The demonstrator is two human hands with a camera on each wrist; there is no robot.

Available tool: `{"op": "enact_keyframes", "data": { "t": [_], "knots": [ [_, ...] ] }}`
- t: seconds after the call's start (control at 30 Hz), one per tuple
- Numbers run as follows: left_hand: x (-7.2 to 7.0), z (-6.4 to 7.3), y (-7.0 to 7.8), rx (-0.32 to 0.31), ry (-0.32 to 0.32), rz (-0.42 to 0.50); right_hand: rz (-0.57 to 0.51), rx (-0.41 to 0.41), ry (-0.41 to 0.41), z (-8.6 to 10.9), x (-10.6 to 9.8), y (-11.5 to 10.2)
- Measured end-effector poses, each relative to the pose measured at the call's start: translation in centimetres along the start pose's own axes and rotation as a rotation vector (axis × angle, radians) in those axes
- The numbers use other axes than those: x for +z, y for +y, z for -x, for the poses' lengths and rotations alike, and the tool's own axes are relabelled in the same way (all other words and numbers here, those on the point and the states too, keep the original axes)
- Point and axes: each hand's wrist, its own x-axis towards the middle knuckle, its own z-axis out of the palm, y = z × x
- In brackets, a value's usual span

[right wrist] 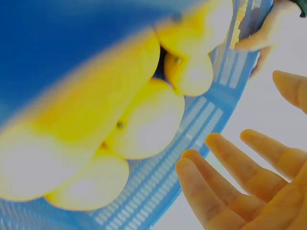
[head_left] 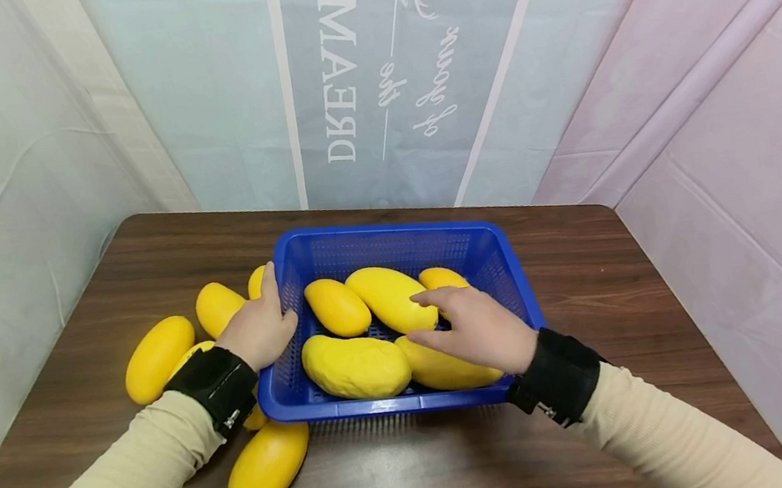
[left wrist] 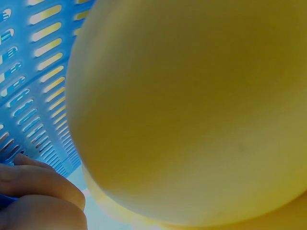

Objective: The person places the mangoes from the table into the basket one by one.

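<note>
A blue plastic basket (head_left: 388, 225) with slotted walls holds several yellow mangoes, among them a lumpy mango (head_left: 356, 365), a long mango (head_left: 390, 296) and a smaller mango (head_left: 338, 307). My left hand (head_left: 261, 324) grips the basket's left rim, its thumb toward the inside; the left wrist view shows curled fingers (left wrist: 43, 191) by the rim. Over the basket's right half hangs my right hand (head_left: 475, 324), fingers spread and holding nothing. It partly covers a mango (head_left: 450, 366) at the front right. In the right wrist view its fingers (right wrist: 244, 177) are apart from the fruit.
Left of the basket, more mangoes lie on the brown wooden table (head_left: 425, 475), including a mango (head_left: 160, 358) at the far left and another mango (head_left: 269, 470) near the basket's front left corner. A printed curtain (head_left: 410, 64) hangs behind the table.
</note>
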Motion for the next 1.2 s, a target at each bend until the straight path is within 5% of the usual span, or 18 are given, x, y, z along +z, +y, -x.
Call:
{"op": "enact_keyframes", "data": {
  "t": [0.73, 0.97, 1.2],
  "knots": [
    [0.0, 0.0, 0.0, -0.002, -0.003, -0.008, 0.068, 0.206, 0.132, 0.6, -4.4, 6.7],
    [-0.1, 0.1, 0.2, -0.008, -0.005, -0.01, 0.021, 0.235, 0.267, 1.4, -4.2, 10.0],
    [-0.1, 0.1, 0.2, -0.013, -0.008, -0.014, -0.093, 0.315, 0.311, 2.1, -2.8, 12.6]
  ]
}}
